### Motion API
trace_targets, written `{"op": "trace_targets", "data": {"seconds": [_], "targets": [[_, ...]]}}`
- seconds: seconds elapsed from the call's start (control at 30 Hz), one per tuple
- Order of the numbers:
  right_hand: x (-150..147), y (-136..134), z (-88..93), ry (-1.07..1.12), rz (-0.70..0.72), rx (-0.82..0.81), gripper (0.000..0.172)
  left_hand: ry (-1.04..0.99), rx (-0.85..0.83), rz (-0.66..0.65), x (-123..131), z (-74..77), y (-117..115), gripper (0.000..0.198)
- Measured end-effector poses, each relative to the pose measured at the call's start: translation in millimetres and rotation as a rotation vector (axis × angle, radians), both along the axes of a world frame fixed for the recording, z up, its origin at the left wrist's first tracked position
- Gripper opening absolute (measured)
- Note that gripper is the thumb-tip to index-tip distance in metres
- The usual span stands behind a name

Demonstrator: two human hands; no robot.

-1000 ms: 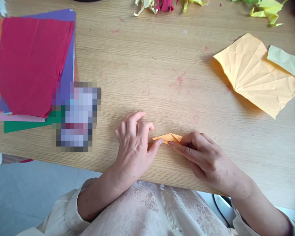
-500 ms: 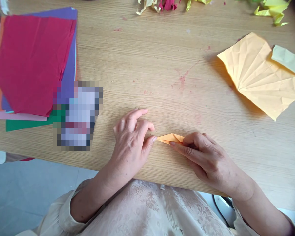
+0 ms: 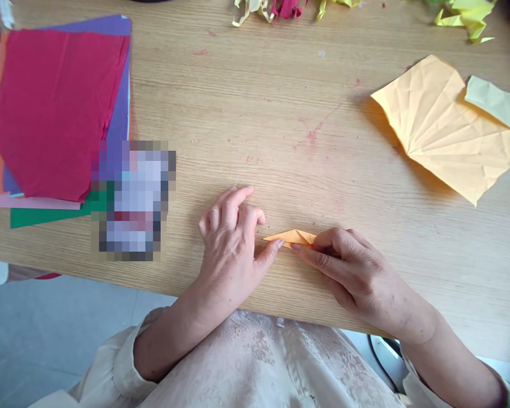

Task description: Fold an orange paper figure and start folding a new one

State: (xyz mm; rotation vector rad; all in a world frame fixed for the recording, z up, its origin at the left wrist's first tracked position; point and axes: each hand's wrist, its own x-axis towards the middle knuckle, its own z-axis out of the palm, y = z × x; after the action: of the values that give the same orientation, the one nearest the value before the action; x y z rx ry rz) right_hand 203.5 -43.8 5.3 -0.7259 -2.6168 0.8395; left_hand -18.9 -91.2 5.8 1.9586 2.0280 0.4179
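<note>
A small piece of folded orange paper (image 3: pixel 292 236), narrow and pointed at its left end, lies near the table's front edge. My right hand (image 3: pixel 357 272) pinches its right end between thumb and fingers, hiding that part. On the paper's lower edge rests the thumb tip of my left hand (image 3: pixel 232 241). The other fingers of that hand are apart, curled a little above the table, with nothing in them.
Stacked coloured sheets with a crimson sheet (image 3: pixel 59 113) on top lie at the left. A blurred phone-like object (image 3: pixel 136 198) overlaps them. Creased orange paper (image 3: pixel 446 130) and a pale green strip (image 3: pixel 495 102) lie at the right. Yellow folded paper (image 3: pixel 467 17) sits at the back.
My left thumb has slid right from the paper's pointed tip along its lower edge, leaving the tip uncovered. My right hand keeps its pinch. The whole view has shifted slightly.
</note>
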Motion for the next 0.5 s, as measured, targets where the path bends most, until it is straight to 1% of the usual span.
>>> {"op": "trace_targets", "data": {"seconds": [0.17, 0.3, 0.5], "targets": [[0, -1, -1.5, -0.005, 0.014, 0.029, 0.040, -0.017, -0.012, -0.021, -8, 1.5, 1, 0.021], [1, -3, -2.4, -0.030, 0.013, 0.051, 0.040, -0.032, 0.012, -0.039, -10, 0.8, 2, 0.017], [1, -5, -3.4, -0.048, 0.013, 0.103, 0.046, -0.015, 0.042, -0.041, 1, -4.1, 3, 0.035]]}}
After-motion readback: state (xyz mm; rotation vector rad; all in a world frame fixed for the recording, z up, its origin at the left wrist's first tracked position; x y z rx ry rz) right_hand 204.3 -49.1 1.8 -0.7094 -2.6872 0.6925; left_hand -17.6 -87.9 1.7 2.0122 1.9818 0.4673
